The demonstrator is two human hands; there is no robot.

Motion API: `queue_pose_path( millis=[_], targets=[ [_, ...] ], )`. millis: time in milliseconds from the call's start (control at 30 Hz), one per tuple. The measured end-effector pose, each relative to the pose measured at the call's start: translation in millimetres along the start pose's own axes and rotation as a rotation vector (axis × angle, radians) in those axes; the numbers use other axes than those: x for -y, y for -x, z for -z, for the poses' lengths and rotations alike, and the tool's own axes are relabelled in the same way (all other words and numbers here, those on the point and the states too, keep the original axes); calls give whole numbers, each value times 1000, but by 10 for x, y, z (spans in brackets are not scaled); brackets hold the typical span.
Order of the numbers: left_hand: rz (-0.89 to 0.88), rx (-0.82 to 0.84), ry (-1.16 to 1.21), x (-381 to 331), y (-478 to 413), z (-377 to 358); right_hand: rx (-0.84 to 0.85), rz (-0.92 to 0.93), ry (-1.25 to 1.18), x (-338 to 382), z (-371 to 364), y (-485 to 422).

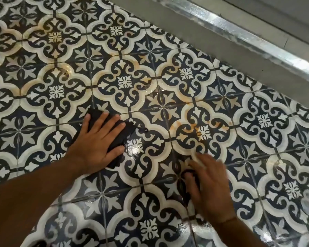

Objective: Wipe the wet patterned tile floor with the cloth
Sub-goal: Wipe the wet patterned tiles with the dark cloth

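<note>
The patterned tile floor (168, 104) is blue, white and beige, with wet shine near the middle and along the bottom. A black cloth (128, 130) lies bunched on it at centre left. My left hand (98, 141) presses flat on the cloth, fingers spread, covering most of it. My right hand (210, 189) is at lower right of centre, low over the tiles and blurred by motion. A dark shape shows under its fingers; I cannot tell whether that is cloth or tile pattern.
A grey concrete strip (194, 32) borders the tiles at the upper right, with a shiny metal rail (257, 43) running diagonally beyond it. Rust-coloured stains (189, 127) mark several tiles near the middle.
</note>
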State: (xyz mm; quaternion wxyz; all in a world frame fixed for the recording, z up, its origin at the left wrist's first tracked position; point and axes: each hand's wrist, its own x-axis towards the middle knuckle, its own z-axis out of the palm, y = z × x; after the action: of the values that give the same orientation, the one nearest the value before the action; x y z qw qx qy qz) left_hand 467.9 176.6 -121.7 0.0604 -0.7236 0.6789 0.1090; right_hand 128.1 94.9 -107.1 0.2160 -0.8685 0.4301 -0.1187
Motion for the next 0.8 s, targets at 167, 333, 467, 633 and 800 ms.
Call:
queue_pose_path(
  millis=[167, 333, 467, 633, 800],
  targets=[
    [-6, -20, 16, -367, -265, 32, -152, -338, 98, -804, 416, -316],
    [-232, 27, -5, -572, -73, -20, -200, -586, 216, -1108, 266, -530],
    [-276, -14, -12, -430, -76, 110, -206, -572, 220, -1159, 191, -479],
    [343, -42, 169, -929, -118, 102, -178, -582, 212, -1155, 203, -504],
    [287, -10, 104, -1241, -488, 47, -196, -561, 184, -1130, 237, -523]
  ],
)
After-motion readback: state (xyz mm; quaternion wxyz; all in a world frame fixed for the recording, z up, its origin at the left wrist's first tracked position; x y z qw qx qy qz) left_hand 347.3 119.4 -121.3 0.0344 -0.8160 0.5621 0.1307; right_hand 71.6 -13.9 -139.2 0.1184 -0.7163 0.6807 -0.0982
